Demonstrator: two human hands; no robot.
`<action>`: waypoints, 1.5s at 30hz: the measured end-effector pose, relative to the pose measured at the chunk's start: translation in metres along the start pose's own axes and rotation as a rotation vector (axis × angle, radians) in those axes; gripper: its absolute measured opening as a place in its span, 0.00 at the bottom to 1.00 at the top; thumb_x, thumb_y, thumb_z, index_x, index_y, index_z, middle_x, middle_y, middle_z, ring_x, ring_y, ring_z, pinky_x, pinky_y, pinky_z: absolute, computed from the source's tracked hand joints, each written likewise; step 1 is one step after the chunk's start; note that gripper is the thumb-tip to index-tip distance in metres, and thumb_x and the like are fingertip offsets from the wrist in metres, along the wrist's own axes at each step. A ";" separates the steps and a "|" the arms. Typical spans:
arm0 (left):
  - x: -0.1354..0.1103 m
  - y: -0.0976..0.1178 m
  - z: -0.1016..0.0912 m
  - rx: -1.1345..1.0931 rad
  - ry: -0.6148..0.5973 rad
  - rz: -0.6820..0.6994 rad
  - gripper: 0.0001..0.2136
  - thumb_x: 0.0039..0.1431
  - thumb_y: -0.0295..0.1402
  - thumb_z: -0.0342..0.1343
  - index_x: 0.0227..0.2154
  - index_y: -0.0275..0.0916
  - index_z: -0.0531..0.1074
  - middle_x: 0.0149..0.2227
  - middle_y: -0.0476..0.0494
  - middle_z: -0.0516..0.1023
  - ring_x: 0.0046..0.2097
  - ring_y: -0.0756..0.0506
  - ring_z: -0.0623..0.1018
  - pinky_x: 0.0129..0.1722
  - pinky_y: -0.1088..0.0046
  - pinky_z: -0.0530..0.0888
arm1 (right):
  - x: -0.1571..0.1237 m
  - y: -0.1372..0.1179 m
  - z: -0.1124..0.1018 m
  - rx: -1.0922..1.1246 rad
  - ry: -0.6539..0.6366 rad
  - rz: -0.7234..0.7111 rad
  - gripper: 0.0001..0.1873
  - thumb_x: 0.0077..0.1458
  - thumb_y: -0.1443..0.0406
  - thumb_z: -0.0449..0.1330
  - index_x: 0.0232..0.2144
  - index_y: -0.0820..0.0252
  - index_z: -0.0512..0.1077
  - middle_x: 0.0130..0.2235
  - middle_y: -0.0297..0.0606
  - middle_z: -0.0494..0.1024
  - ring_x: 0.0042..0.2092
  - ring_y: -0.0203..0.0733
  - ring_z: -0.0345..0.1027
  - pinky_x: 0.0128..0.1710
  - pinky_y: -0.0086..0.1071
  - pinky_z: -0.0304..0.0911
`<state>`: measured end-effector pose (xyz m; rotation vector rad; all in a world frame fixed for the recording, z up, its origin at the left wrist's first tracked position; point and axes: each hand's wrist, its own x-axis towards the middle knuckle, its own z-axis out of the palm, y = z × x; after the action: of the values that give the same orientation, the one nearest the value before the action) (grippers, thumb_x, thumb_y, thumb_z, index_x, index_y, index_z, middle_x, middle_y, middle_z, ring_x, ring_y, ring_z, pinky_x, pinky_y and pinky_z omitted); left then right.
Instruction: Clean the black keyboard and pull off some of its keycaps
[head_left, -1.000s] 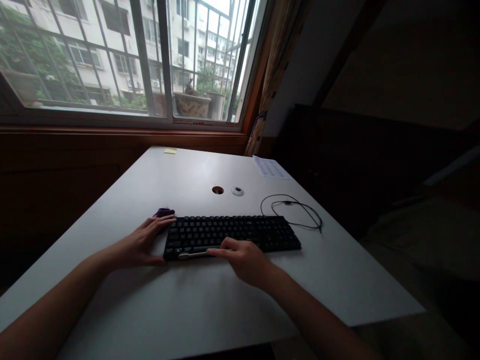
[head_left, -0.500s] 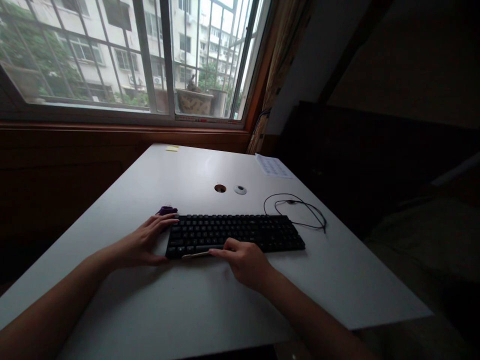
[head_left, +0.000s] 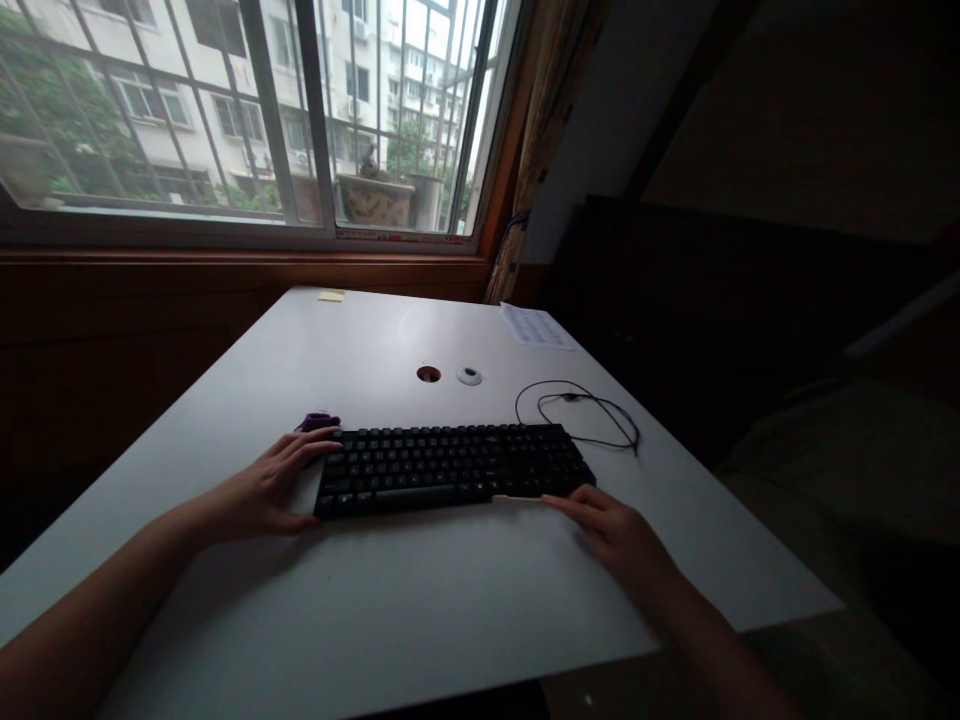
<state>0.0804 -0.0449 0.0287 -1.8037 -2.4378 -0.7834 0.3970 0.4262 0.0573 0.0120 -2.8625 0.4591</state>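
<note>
A black keyboard (head_left: 450,465) lies across the white table (head_left: 420,600). My left hand (head_left: 266,490) rests flat against the keyboard's left end, thumb at the front corner and fingers stretched toward the back corner. My right hand (head_left: 615,530) is near the keyboard's front right corner, fingers pinched on a thin pale stick (head_left: 517,498) whose tip lies along the keyboard's front edge. A small purple object (head_left: 319,421) sits just behind my left fingers.
The keyboard's black cable (head_left: 577,410) loops on the table behind its right end. A cable hole (head_left: 428,374) and its white cap (head_left: 469,376) lie farther back. A sheet of paper (head_left: 536,327) and a yellow note (head_left: 331,296) sit near the window.
My right hand has slid the pale stick along the keyboard's front edge from the left part to the right corner. My left hand has stayed at the left end.
</note>
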 end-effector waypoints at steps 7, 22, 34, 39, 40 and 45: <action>0.000 0.000 -0.001 0.005 -0.006 -0.019 0.41 0.57 0.42 0.69 0.70 0.51 0.57 0.73 0.36 0.58 0.71 0.26 0.60 0.65 0.36 0.66 | -0.054 0.079 -0.042 -0.114 0.072 0.246 0.29 0.58 0.68 0.52 0.56 0.44 0.80 0.44 0.38 0.81 0.41 0.41 0.79 0.40 0.32 0.73; 0.000 0.000 0.001 -0.005 0.009 -0.035 0.42 0.57 0.43 0.69 0.71 0.49 0.56 0.72 0.33 0.59 0.71 0.26 0.61 0.65 0.36 0.66 | -0.045 0.082 -0.031 0.074 0.202 0.273 0.23 0.64 0.60 0.53 0.56 0.50 0.80 0.36 0.38 0.79 0.39 0.43 0.75 0.43 0.35 0.71; -0.001 0.005 -0.003 -0.094 0.026 -0.052 0.47 0.56 0.44 0.71 0.74 0.51 0.52 0.71 0.32 0.61 0.70 0.25 0.62 0.65 0.32 0.66 | 0.072 -0.056 0.015 0.112 -0.082 -0.178 0.26 0.70 0.71 0.50 0.63 0.49 0.74 0.41 0.36 0.77 0.36 0.33 0.72 0.38 0.26 0.66; 0.001 0.009 -0.005 -0.085 0.007 -0.049 0.49 0.57 0.45 0.71 0.75 0.53 0.48 0.73 0.33 0.58 0.71 0.25 0.60 0.66 0.31 0.64 | 0.112 -0.107 0.040 0.036 -0.169 -0.348 0.30 0.67 0.75 0.53 0.64 0.43 0.73 0.42 0.34 0.78 0.35 0.32 0.69 0.37 0.26 0.63; 0.001 0.009 -0.006 -0.083 0.006 -0.046 0.48 0.58 0.46 0.70 0.75 0.53 0.48 0.74 0.33 0.57 0.72 0.25 0.60 0.66 0.31 0.63 | 0.119 -0.116 0.045 0.009 -0.177 -0.369 0.31 0.66 0.75 0.54 0.64 0.41 0.72 0.43 0.33 0.78 0.34 0.32 0.68 0.36 0.26 0.61; 0.002 0.009 -0.005 -0.074 0.020 -0.042 0.47 0.60 0.46 0.69 0.75 0.53 0.48 0.74 0.33 0.57 0.71 0.26 0.62 0.67 0.33 0.63 | 0.143 -0.147 0.062 -0.086 -0.202 -0.438 0.34 0.62 0.75 0.57 0.64 0.37 0.72 0.44 0.34 0.78 0.33 0.33 0.65 0.32 0.28 0.56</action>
<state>0.0869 -0.0434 0.0367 -1.7652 -2.4735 -0.9011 0.2507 0.2716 0.0797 0.6901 -2.9433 0.2553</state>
